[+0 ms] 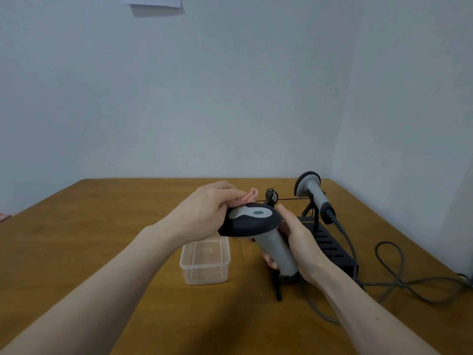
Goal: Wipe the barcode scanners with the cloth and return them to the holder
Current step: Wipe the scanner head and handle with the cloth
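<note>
A grey and black barcode scanner is held above the wooden table, head up and to the left. My right hand grips its grey handle. My left hand presses a pink cloth against the back of the scanner's head. A second scanner rests in the black holder at the right, head up, its cable trailing off. Another cradle of the holder stands bare behind the cloth.
A clear plastic box sits on the table just below my left hand. Grey cables loop across the right side of the table. Walls close the back and the right.
</note>
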